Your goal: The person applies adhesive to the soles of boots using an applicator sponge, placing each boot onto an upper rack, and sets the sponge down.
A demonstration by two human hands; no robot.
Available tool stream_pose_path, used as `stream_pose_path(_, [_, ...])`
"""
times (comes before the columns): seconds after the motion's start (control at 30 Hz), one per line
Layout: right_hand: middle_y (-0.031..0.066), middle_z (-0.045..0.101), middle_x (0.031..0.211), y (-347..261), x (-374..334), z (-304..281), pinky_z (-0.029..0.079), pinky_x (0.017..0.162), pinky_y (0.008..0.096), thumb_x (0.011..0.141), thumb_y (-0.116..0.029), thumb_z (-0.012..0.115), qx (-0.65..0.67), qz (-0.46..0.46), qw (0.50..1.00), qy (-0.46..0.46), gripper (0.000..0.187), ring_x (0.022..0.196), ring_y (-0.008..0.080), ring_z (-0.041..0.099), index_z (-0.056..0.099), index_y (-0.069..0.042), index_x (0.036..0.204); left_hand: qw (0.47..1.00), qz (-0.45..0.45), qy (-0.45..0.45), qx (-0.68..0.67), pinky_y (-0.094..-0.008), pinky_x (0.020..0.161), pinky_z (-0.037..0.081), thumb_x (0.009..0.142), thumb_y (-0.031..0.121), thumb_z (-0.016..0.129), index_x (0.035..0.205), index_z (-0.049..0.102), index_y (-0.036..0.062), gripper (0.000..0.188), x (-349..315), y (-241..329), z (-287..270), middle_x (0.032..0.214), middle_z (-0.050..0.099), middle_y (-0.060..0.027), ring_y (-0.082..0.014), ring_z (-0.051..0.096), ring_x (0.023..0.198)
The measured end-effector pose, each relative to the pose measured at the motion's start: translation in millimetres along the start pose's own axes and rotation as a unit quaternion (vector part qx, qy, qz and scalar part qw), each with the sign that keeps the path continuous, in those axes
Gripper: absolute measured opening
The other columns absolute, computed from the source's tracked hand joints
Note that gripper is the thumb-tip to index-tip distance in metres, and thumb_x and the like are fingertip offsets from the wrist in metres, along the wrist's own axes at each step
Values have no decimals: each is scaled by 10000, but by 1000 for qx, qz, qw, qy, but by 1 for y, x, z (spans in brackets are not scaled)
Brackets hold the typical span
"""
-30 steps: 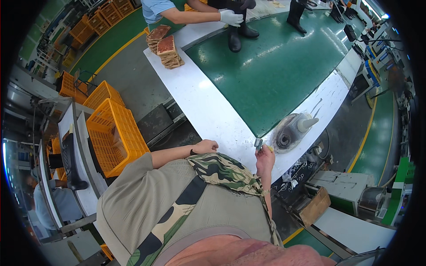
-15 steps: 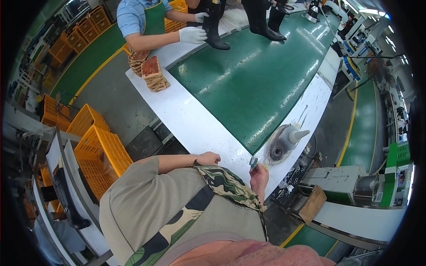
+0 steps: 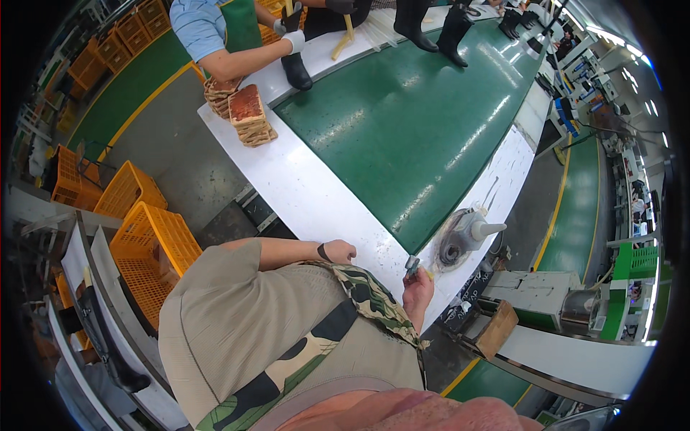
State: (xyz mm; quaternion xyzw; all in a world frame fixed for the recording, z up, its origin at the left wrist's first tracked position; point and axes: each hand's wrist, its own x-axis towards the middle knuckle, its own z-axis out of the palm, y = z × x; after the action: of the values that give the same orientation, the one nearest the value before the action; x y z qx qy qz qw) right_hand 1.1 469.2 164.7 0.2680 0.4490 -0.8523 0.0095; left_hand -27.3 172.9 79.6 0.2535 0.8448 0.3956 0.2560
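Two bare hands are held at the near edge of a white-bordered worktable (image 3: 309, 179). The right hand (image 3: 417, 289), close to the near corner, grasps a small metallic object (image 3: 412, 264) that points toward the near corner of the green surface (image 3: 402, 158). The left hand (image 3: 339, 251) is loosely curled; whether it encloses anything cannot be told. Along the right edge, a whitish bottle (image 3: 480, 229) with a pointed nozzle is beside a dark round smear (image 3: 451, 251). At the left corner, reddish-brown slabs (image 3: 246, 118) are stacked near a co-worker's white-gloved hand (image 3: 295, 42) on a black boot (image 3: 295, 72). Orange crates (image 3: 133, 251) stand beyond the left edge.
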Motion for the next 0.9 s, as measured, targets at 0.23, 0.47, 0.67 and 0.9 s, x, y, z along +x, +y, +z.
stream_pose_path(0.23, [50,651,796,10,3,22,525,573,306,864,-86,662,-11,-1,1000,0,92,665,160,622,599,-65,928,1000,9,24,-1,-404,731,531,759,384,737,1015,646,-7,477,-5,-21,-14,875,710,-166,-333,682,824])
stream_pose_path(0.47, [54,660,804,14,5,40,522,572,300,869,-75,657,-7,-4,1000,-6,72,657,156,621,603,-59,914,995,76,4,56,-425,715,523,819,407,646,1003,687,62,393,4,-78,-2,862,706,-148,-357,663,799])
stream_pose_path(0.67, [58,662,811,18,3,41,523,577,305,873,-77,642,-14,-2,1000,9,70,659,164,623,598,-66,927,997,-65,-27,-30,-383,647,540,847,331,631,934,708,18,334,-5,-77,-20,793,715,-145,-285,688,708])
stream_pose_path(0.9, [42,643,745,21,13,36,478,601,350,879,-157,650,-31,-3,999,17,79,629,192,596,606,-93,894,940,-196,-76,-270,-318,539,550,860,214,646,852,679,-41,258,1,-78,-40,742,709,-145,-220,688,599])
